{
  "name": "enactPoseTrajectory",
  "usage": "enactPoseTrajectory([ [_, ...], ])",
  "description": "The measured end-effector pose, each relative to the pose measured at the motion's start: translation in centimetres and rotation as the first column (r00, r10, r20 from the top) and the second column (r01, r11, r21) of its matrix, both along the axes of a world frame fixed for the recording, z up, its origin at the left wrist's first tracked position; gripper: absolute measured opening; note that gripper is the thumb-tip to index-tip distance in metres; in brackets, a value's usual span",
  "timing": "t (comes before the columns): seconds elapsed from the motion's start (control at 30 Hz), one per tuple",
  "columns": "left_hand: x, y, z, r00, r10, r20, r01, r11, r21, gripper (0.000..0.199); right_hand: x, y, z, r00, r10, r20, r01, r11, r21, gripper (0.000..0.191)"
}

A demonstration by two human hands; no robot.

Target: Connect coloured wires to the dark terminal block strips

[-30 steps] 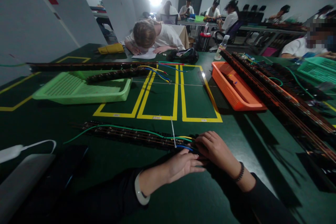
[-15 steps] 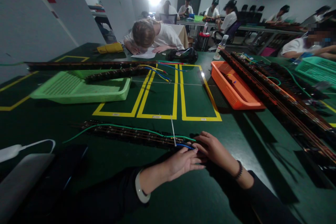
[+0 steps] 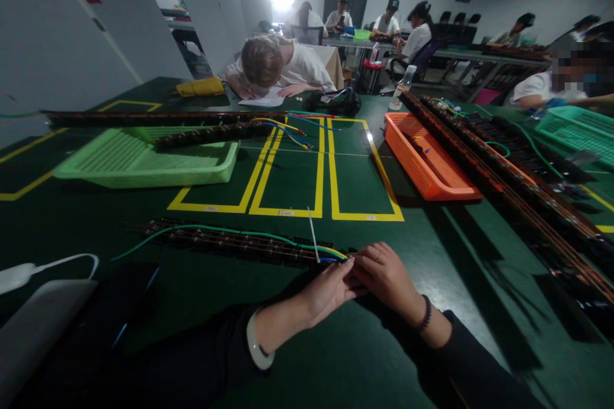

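A long dark rail [image 3: 225,243] with metal strips lies across the table in front of me. Along its top runs a green wire [image 3: 249,232], joined near the right end by short yellow and blue wires [image 3: 330,260]. A white cable tie [image 3: 313,235] stands up around the bundle there, its tail pointing away from me. My left hand [image 3: 330,294] is closed on the wires from the near side, palm partly turned up. My right hand [image 3: 389,278] meets it from the right, fingers pinched on the same wires. The wire ends are hidden between the fingers.
A green basket [image 3: 192,172] stands at the left, an orange basket [image 3: 432,182] at the right, both with dark rails across them. A phone [image 3: 127,300] and a white power bank [image 3: 48,326] lie near left. A person [image 3: 307,67] leans over paper opposite.
My left hand's spread fingers have closed in on the wires, and both hands are drawn together. The yellow wire now shows beside the green one. The cable tie has shifted slightly left.
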State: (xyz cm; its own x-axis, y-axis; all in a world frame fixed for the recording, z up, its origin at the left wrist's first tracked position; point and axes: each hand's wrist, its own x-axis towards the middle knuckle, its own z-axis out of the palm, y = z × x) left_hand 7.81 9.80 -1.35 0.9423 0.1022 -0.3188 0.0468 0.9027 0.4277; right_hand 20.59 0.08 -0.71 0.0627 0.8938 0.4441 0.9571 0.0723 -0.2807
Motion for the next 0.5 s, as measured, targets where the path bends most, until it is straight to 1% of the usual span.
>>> enactPoseTrajectory([
  [0.1, 0.1, 0.0, -0.1, 0.995, 0.090, -0.044, -0.091, 0.996, -0.008, 0.018, -0.4, -0.1, 0.5, 0.972, 0.074, 0.225, -0.080, 0.997, 0.017, 0.022],
  [0.2, 0.2, 0.1, -0.2, 0.988, 0.134, -0.079, -0.134, 0.991, 0.009, 0.017, -0.5, -0.1, 1.0, 0.938, 0.132, 0.319, -0.145, 0.989, 0.017, 0.023],
  [0.3, 0.3, 0.1, -0.2, 0.985, 0.144, -0.090, -0.142, 0.989, 0.030, 0.017, -0.3, 0.0, 1.2, 0.937, 0.168, 0.306, -0.168, 0.985, -0.027, 0.021],
  [0.4, 0.3, 0.0, -0.2, 0.984, 0.156, -0.084, -0.154, 0.988, 0.033, 0.017, 0.3, -0.1, 1.1, 0.959, 0.175, 0.225, -0.166, 0.984, -0.059, 0.022],
  [0.5, 0.2, 0.1, -0.2, 0.981, 0.171, -0.090, -0.169, 0.985, 0.029, 0.015, 1.1, -0.6, 1.2, 0.971, 0.188, 0.151, -0.192, 0.981, 0.014, 0.023],
])
